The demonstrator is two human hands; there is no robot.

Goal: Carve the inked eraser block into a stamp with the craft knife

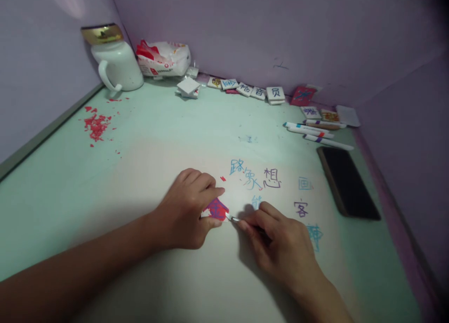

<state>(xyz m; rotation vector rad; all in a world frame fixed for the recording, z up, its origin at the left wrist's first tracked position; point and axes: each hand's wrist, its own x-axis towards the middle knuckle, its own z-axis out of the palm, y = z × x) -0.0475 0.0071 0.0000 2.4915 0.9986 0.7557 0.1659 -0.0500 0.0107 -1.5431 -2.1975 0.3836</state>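
My left hand [189,210] pins a small tile [217,209], coloured red and purple on top, against the pale green tabletop [147,140]. My right hand [280,248] grips a thin tool [234,218] whose pale tip touches the tile's right edge. Most of the tool is hidden inside my fingers. Blue and purple characters [261,178] are written on the table just beyond both hands. A tiny red scrap [223,178] lies above my left fingers.
A white jug with gold lid [114,58] and a plastic bag [163,57] stand at the back left. Red crumbs [96,125] are scattered at left. Character tiles [257,91] line the back wall. Markers [315,131] and a dark phone [347,181] lie at right.
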